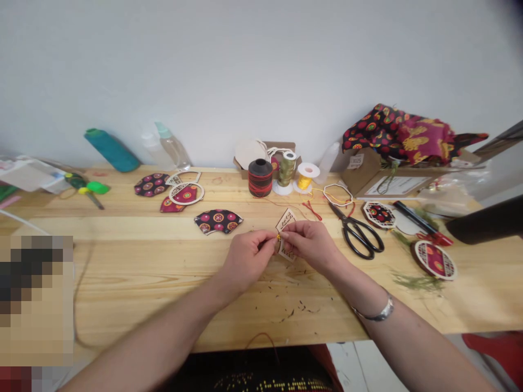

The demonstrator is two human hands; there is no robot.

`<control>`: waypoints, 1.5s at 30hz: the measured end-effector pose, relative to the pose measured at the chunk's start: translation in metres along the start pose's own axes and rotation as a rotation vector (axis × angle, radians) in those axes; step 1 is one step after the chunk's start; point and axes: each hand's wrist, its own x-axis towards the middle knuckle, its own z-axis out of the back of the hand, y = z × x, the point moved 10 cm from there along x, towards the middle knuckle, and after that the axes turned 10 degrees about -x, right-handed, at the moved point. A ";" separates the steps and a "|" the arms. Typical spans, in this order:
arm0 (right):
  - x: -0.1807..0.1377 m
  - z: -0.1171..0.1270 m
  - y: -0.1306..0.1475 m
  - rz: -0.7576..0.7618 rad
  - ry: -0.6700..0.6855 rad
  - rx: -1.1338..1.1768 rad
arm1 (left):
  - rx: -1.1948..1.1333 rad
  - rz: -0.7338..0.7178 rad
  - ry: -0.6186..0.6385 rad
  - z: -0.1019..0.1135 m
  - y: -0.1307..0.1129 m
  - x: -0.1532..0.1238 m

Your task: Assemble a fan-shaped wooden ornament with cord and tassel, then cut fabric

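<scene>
A teal bottle lies on its side at the back left corner of the desk, with a clear spray bottle tilted just to its right along the back edge. In front of these sit a dark patterned fabric piece and a wooden ring frame filled with red cloth, and nearer the middle lies a fan-shaped fabric piece. At the middle of the desk the left hand pinches a bit of yellow thread between thumb and forefinger, fingers closed tight on it. Touching it from the right, the right hand grips a small cut-out wooden ornament, holding it tilted just above the desk, its top corner sticking up past the fingers. Behind the hands, near the back edge, stand a black-and-red thread spool, a green spool and a yellow spool. Right of the hands lie black scissors, then an octagonal wooden piece. A cardboard box heaped with patterned cloth sits at the back right, and a round framed piece lies near the right edge.
</scene>
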 end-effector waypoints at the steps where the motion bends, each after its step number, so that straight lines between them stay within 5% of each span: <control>1: -0.001 0.001 0.001 0.003 -0.007 -0.007 | -0.002 0.002 -0.007 0.001 0.000 0.000; 10: -0.012 0.023 0.028 0.255 -0.259 -0.359 | -0.077 0.090 -0.090 0.010 0.006 0.001; 16: -0.019 0.017 0.044 0.440 -0.292 -0.514 | -0.105 0.081 -0.086 0.008 0.006 0.001; 39: -0.024 0.013 0.048 0.478 -0.264 -0.570 | -0.045 0.147 -0.109 0.010 0.012 0.000; 45: -0.011 0.015 0.028 0.221 -0.169 -0.381 | -0.045 0.084 -0.137 0.014 0.005 0.000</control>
